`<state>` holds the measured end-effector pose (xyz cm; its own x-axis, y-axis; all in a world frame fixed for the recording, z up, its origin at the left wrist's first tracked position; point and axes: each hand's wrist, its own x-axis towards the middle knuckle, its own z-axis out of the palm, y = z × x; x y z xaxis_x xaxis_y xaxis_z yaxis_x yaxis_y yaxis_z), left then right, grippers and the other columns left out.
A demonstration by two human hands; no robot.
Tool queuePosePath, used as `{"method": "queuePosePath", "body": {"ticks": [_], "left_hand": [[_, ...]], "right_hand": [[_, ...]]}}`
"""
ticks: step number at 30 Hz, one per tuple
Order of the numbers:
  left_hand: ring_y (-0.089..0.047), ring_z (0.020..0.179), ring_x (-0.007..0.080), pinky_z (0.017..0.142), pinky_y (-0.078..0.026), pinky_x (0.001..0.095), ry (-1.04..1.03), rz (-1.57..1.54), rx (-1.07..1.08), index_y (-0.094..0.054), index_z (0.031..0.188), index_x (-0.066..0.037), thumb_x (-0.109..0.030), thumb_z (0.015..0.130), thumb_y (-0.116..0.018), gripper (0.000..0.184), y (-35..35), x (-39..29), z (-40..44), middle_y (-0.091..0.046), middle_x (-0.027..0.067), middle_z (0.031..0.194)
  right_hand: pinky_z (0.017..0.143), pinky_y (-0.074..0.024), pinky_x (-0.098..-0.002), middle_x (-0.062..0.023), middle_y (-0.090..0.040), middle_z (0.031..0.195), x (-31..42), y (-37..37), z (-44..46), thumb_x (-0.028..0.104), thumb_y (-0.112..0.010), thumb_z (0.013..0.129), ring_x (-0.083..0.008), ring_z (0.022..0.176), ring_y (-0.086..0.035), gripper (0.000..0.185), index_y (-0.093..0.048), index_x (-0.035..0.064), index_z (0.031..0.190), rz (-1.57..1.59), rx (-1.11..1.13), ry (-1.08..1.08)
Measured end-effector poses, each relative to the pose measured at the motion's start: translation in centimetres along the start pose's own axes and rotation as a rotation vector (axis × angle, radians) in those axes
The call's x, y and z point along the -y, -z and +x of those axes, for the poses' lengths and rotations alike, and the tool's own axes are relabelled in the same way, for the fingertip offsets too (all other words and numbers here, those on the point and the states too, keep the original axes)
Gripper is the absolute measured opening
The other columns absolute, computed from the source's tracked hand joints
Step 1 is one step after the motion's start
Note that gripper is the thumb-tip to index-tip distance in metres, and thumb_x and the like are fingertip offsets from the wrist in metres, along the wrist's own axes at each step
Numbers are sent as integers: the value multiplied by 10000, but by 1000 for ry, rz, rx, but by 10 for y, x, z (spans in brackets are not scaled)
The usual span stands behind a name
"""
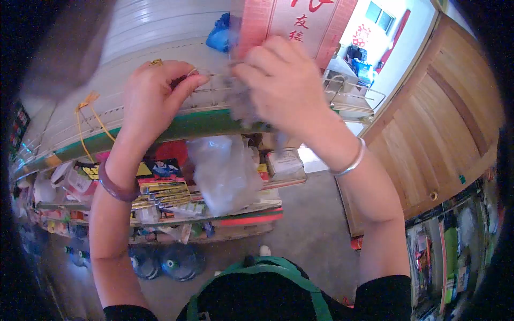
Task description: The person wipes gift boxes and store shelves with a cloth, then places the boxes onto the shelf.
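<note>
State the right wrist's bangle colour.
The bangle is silver, best seen in the head view.

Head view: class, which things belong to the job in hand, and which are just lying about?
Seemingly in the job:
bare left hand
bare right hand
blurred grey bundle of unclear material, by the right hand

Just lying about:
crumpled blue plastic bag
large clear plastic bag
round translucent blue plastic bottles
</note>
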<state>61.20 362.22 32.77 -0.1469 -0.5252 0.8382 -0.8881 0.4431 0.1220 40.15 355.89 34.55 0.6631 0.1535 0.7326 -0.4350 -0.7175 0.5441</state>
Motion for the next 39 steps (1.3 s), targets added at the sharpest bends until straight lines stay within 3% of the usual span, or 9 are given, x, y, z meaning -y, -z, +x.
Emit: {"method": "queuePosePath", "body": {"ticks": [2,5,8,9,12,18,27,33,39], "left_hand": [[-585,585,269,589,-452,346,23,-58,13,-691,819,-68,-222,786,-677,157,4,2,-1,-656,103,733],[-628,712,219,678,-471,305,67,-147,108,-697,903,-46,-189,828,-648,169,21,5,-2,-686,87,831],[-629,760,224,747,-458,318,35,8,100,-698,901,-52,-190,834,-637,165,35,14,-8,-687,88,839],[-626,770,224,756,-452,322,39,50,111,-699,900,-55,-187,834,-636,161,40,18,-11,-686,83,834],[-612,752,226,773,-425,335,27,118,109,-699,879,-71,-186,825,-637,142,44,27,-18,-679,70,805],[-612,744,203,830,-385,328,-1,169,42,-696,878,-87,-185,840,-615,133,39,26,-22,-676,48,775],[-600,690,199,894,-344,372,-34,155,-14,-694,845,-96,-202,829,-628,125,34,35,-24,-673,37,773],[-603,705,196,896,-344,378,-35,161,-16,-694,858,-106,-209,829,-630,125,34,34,-25,-671,34,778],[-605,718,186,912,-333,383,-42,166,-11,-696,861,-113,-218,835,-625,129,31,39,-26,-678,20,828]], "right_hand": [[709,-454,-349,-34,-579,844,-14,13,-19,22,-634,563,-227,826,-541,300,-653,79,857,-54,7,-25],[742,-438,-369,-56,-552,810,-20,36,-26,86,-614,624,-248,848,-520,239,-666,68,856,-95,163,-162],[742,-448,-376,-66,-556,822,0,42,7,54,-628,610,-259,847,-522,308,-664,57,916,89,-189,-281],[724,-457,-379,-77,-571,849,3,34,19,104,-634,636,-265,847,-540,242,-657,57,872,20,-331,-172],[730,-462,-386,-98,-590,835,27,-22,28,158,-634,661,-271,837,-564,187,-642,56,817,5,-74,-61],[773,-461,-387,-102,-582,819,28,-15,39,107,-686,636,-309,830,-570,273,-613,37,889,119,265,-273],[759,-457,-398,-107,-591,813,23,-15,29,104,-655,659,-290,826,-586,242,-618,45,890,208,15,-119],[776,-466,-390,-107,-588,896,17,-24,22,27,-692,625,-312,879,-564,406,-582,86,1011,291,60,-183],[694,-488,-379,-103,-588,814,18,-20,27,37,-679,629,-298,793,-583,335,-608,77,954,222,-13,-79]]}}
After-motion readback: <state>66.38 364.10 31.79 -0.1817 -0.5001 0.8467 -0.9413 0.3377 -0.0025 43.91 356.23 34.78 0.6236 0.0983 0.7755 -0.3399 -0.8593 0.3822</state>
